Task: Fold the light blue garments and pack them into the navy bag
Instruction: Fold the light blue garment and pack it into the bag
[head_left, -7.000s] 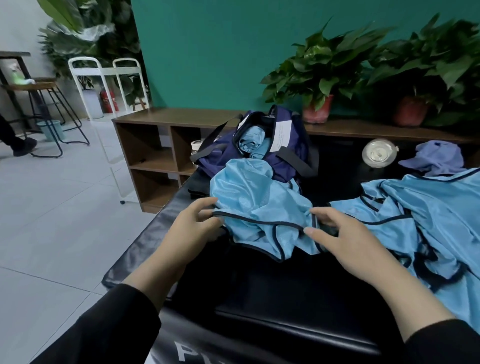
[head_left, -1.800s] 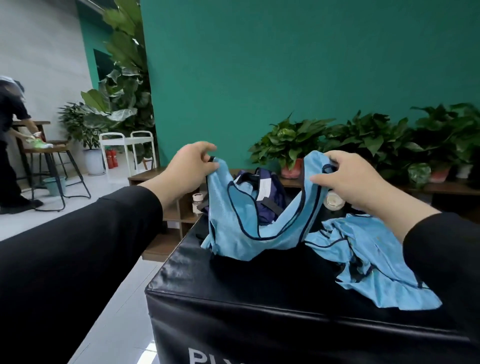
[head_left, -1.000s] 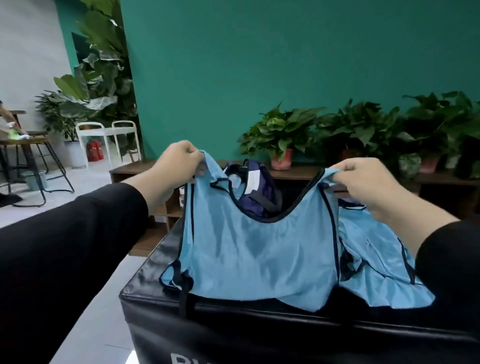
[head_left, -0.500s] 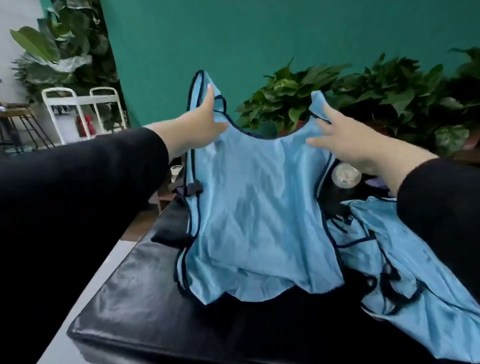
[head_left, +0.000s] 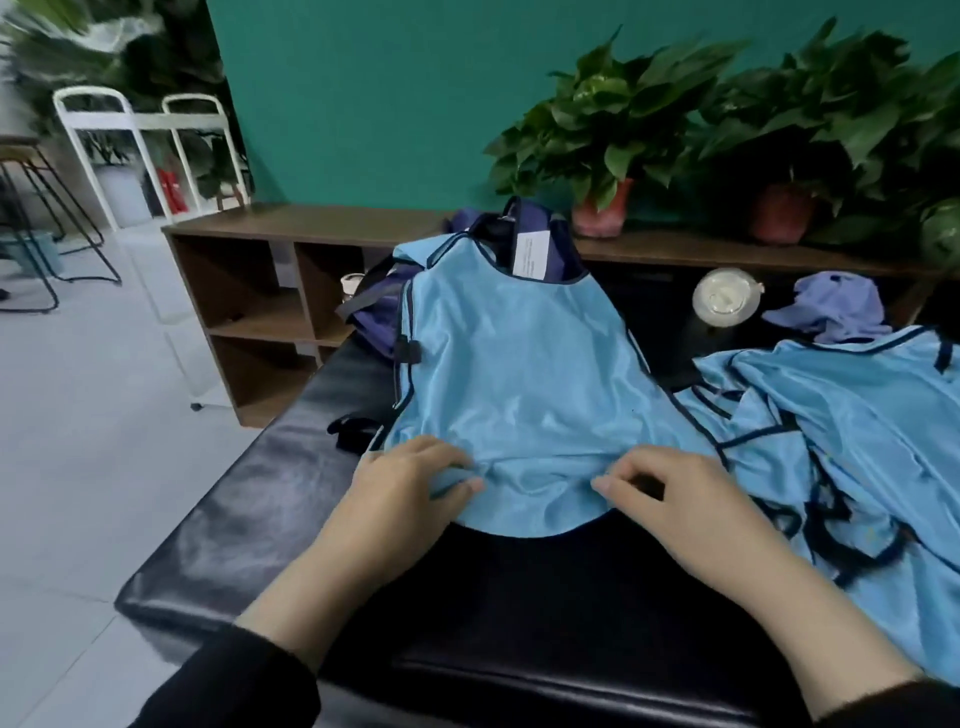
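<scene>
A light blue vest (head_left: 519, 374) with navy trim is lying spread flat on the black padded surface (head_left: 249, 499), its neck end resting against the navy bag (head_left: 540, 244) at the far edge of the surface. A white label is showing inside the bag opening just beyond the vest's neckline.

The left hand (head_left: 400, 493) is resting on the near left corner of the vest, thumb and fingers pinching a fold of the hem. The right hand (head_left: 670, 493) is sitting on the near right part of the hem, fingers curled and pinching the cloth. Both grips are closed on the vest.

Right of the vest, a heap (head_left: 852, 415) of more light blue garments is lying crumpled on the surface, touching the vest's right edge. Beyond the heap, a purple cap (head_left: 831, 306) and a clear round lid (head_left: 724, 299) are sitting near the bag. Behind the bag, a wooden shelf (head_left: 270, 291) is carrying potted plants (head_left: 608, 135) against the green wall.
</scene>
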